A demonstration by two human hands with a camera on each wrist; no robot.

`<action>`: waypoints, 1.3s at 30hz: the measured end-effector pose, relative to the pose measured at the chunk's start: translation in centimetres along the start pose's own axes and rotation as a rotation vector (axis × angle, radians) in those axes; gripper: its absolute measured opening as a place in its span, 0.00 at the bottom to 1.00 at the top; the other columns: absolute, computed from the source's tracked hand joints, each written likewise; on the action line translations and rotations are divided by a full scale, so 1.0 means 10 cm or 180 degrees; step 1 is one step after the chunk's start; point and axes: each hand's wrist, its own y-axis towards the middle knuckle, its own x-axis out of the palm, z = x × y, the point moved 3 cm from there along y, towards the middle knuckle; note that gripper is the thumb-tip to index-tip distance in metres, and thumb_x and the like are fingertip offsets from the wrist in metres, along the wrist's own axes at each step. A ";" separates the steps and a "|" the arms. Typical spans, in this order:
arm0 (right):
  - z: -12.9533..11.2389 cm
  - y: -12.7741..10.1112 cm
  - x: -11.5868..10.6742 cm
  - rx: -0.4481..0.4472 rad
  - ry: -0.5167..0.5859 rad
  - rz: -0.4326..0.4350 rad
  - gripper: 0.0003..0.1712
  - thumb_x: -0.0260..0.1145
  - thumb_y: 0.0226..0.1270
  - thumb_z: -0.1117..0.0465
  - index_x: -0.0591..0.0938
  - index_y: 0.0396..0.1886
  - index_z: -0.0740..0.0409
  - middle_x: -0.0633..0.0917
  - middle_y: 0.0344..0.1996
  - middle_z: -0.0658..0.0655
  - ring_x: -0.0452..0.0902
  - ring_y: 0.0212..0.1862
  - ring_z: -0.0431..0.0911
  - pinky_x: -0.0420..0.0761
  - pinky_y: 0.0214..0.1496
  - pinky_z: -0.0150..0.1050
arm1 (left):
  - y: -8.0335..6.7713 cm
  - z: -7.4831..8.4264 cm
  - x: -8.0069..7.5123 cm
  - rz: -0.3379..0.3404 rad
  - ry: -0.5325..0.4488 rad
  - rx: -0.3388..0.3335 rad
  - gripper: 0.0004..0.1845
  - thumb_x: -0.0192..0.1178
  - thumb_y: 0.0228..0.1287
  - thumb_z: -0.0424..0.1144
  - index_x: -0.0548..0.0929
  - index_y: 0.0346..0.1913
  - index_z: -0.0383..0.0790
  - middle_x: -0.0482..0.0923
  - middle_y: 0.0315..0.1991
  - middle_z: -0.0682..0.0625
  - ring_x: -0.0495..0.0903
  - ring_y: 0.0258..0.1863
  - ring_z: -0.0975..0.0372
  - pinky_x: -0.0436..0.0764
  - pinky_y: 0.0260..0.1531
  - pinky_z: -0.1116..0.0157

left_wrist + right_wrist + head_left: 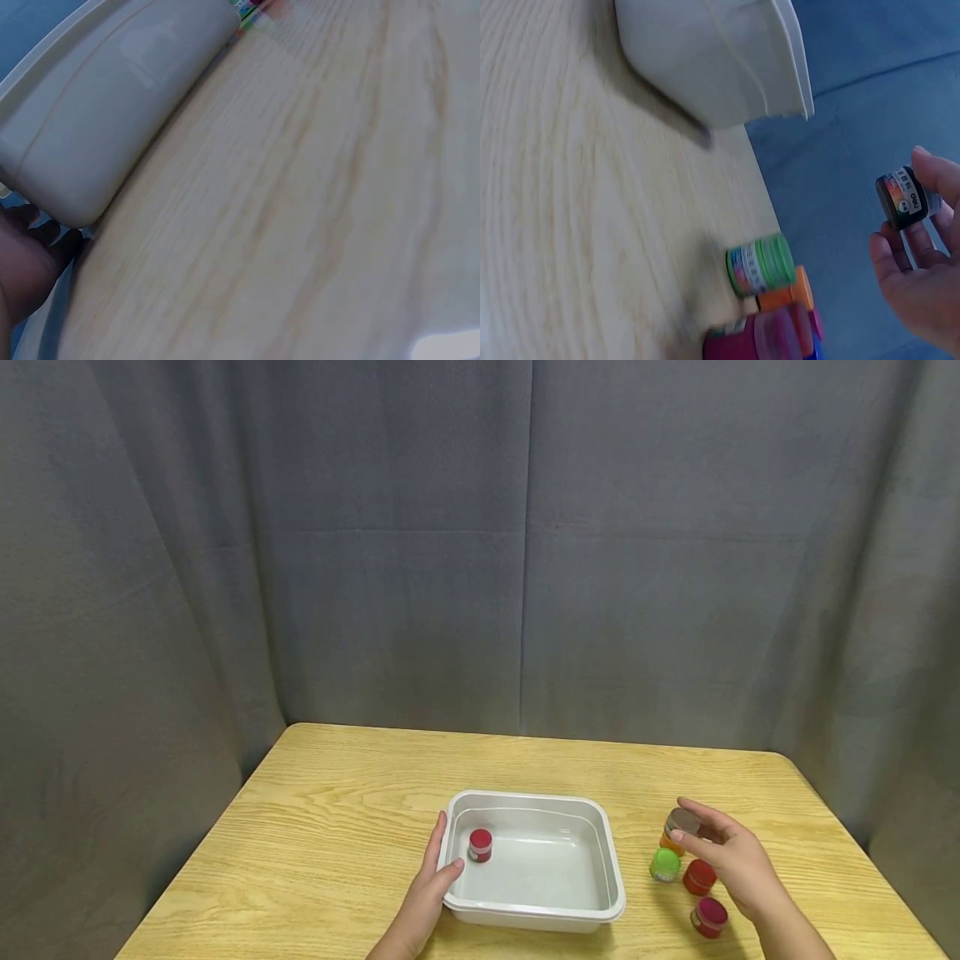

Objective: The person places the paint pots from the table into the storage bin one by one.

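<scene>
A white tray (536,906) sits mid-table, and a small red-lidded jar (480,844) stands inside it near its left wall. My left hand (444,853) grips the tray's left rim, thumb over the edge; in the left wrist view the left hand (30,262) shows under the tray's corner (112,97). To the right of the tray, my right hand (693,828) pinches a dark-lidded jar (681,819) lifted off the table; in the right wrist view that jar (902,199) sits between the fingertips (930,169).
On the wooden table (337,810), below the right hand, stand an orange jar (667,842), a green-lidded jar (664,864), a red jar (699,877) and a magenta jar (709,917). A grey curtain hangs behind and on both sides.
</scene>
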 end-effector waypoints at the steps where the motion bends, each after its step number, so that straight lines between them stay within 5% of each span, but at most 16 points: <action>1: -0.03 0.01 0.02 0.0000 -0.0024 0.0004 0.41 0.67 0.67 0.51 0.64 0.73 0.62 0.76 0.59 0.53 0.73 0.47 0.28 0.78 0.47 0.23 | 0.00 0.00 0.00 0.0006 -0.0003 -0.0007 0.39 0.47 0.72 0.42 0.41 0.80 0.53 0.33 0.80 0.39 0.35 0.77 0.36 0.38 0.68 0.29; 6: -0.13 0.05 0.10 0.0023 -0.0079 -0.0103 0.41 0.66 0.68 0.50 0.62 0.74 0.60 0.68 0.69 0.64 0.70 0.57 0.39 0.75 0.48 0.21 | 0.00 0.00 0.00 0.0033 0.0005 0.0007 0.38 0.48 0.72 0.42 0.42 0.80 0.53 0.34 0.80 0.39 0.36 0.77 0.36 0.38 0.68 0.29; 22: -0.45 0.12 0.51 -0.0135 0.0257 -0.0304 0.39 0.68 0.66 0.52 0.65 0.73 0.59 0.71 0.68 0.64 0.69 0.67 0.56 0.76 0.66 0.46 | 0.00 -0.01 0.00 0.0009 0.0012 0.0050 0.38 0.47 0.73 0.41 0.41 0.80 0.51 0.33 0.80 0.38 0.35 0.77 0.36 0.39 0.68 0.29; 32: -0.61 0.20 0.78 -0.0249 0.0467 -0.0392 0.36 0.70 0.63 0.59 0.70 0.69 0.62 0.76 0.61 0.61 0.71 0.55 0.45 0.79 0.50 0.27 | 0.00 0.01 -0.01 0.0063 0.0062 0.0066 0.38 0.48 0.72 0.41 0.43 0.80 0.51 0.35 0.80 0.38 0.36 0.77 0.36 0.40 0.68 0.28; 39: -0.68 0.22 0.97 -0.0246 0.0629 -0.0446 0.33 0.71 0.61 0.62 0.72 0.66 0.64 0.79 0.53 0.57 0.71 0.51 0.44 0.78 0.48 0.27 | -0.01 0.01 0.00 0.0067 0.0081 0.0070 0.38 0.48 0.72 0.41 0.43 0.79 0.51 0.35 0.80 0.38 0.37 0.77 0.36 0.40 0.68 0.28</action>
